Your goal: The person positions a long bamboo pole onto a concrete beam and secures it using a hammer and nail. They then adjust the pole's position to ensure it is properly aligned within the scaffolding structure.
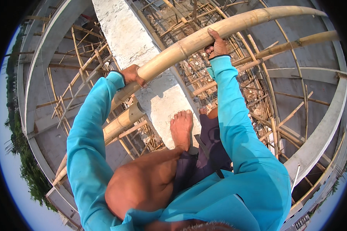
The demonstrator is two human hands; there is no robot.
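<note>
Up at eleven o'clock, the left grip [132,75] is wrapped around the thick bamboo pole [181,47], the right grip [219,47] clasping it at one, above the pale beam [119,29]! Should either slip, that long two-o'clock end could swing, upsetting the bare foot's [181,130] balance.

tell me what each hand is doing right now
Left hand: closed over the thick bamboo pole.
Right hand: closed, thumb against the same pole.

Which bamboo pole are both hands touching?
The thick pale bamboo pole crossing over the whitish concrete beam; left hand and right hand touch it, none of the others.
</note>
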